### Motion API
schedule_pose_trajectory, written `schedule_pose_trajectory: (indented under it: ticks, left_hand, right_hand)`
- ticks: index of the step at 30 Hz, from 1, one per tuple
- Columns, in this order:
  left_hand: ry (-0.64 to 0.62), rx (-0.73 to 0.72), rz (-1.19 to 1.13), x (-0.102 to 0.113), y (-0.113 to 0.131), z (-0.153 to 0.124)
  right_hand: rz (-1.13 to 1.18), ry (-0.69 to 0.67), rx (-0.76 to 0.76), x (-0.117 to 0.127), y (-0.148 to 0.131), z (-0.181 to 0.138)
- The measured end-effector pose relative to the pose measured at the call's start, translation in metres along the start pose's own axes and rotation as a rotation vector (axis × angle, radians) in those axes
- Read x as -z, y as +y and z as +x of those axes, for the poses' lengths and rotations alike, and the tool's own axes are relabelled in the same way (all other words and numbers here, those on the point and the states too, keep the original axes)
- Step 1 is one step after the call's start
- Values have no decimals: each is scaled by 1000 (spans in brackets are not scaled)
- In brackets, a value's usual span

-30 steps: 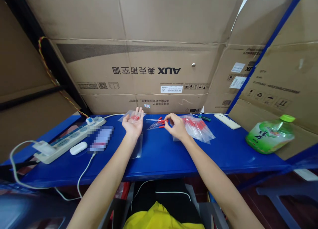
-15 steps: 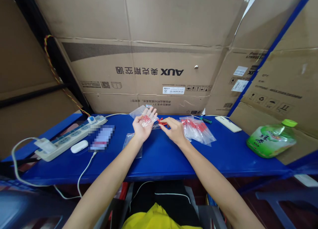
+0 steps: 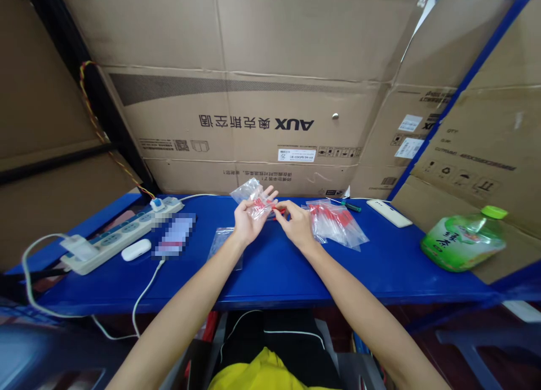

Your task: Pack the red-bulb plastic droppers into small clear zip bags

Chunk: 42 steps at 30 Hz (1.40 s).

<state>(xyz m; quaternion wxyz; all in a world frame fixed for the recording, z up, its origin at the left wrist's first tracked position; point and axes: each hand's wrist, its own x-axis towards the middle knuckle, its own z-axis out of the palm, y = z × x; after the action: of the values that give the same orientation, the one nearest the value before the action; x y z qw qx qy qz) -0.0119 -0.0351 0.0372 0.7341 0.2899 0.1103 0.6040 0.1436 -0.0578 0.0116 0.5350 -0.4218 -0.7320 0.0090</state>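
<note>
My left hand (image 3: pixel 250 220) holds a small clear plastic bag (image 3: pixel 249 193) with red pieces in it, lifted a little above the blue table (image 3: pixel 270 266). My right hand (image 3: pixel 296 222) is right beside it, fingers pinched on a small red piece (image 3: pixel 279 210) at the bag's edge. Just right of that hand lies a pile of clear bags filled with red parts (image 3: pixel 338 222). An empty clear bag (image 3: pixel 224 240) rests flat on the table under my left wrist.
A white power strip (image 3: pixel 122 235) with cables, a white earbud case (image 3: pixel 135 249) and a blurred phone (image 3: pixel 172 235) lie at the left. A green drink bottle (image 3: pixel 462 239) lies on its side at the right. A white remote (image 3: pixel 389 212) and a green screwdriver (image 3: pixel 350 205) sit near the cardboard boxes behind.
My left hand lifted the small bag off the table and carried it rightward to meet my right hand. My right hand drew in from the loose red pieces toward the bag.
</note>
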Motion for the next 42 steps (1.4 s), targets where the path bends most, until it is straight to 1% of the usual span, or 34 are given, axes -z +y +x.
schedule_pose_trajectory:
  ticks: [2, 6, 12, 14, 17, 22, 26, 32, 38, 42]
  left_hand:
    - [-13, 27, 13, 0, 0, 0]
    - [-31, 98, 41, 3, -2, 0]
    - [-45, 137, 61, 9, -4, 3]
    - [-40, 147, 61, 10, -4, 3]
    - [-26, 175, 46, 11, -3, 4]
    - [1, 246, -11, 11, 0, 6]
    - [20, 276, -33, 12, 1, 9]
    - [108, 276, 32, 17, 3, 12]
    - [87, 227, 116, 18, 4, 13]
    - [110, 218, 144, 16, 3, 13]
  right_hand:
    - [-26, 29, -28, -1, 0, 0]
    - [-34, 78, -137, 1, 0, 3]
    - [173, -34, -249, 3, -1, 6]
    - [245, -49, -278, 0, 2, 6]
    - [365, -37, -310, -3, 6, 5]
    - [541, -4, -342, -6, 8, 7]
    - [615, -4, -353, -6, 8, 8]
    - [576, -39, -337, -4, 8, 8]
    - [587, -45, -324, -3, 9, 7]
    - [613, -37, -347, -2, 6, 8]
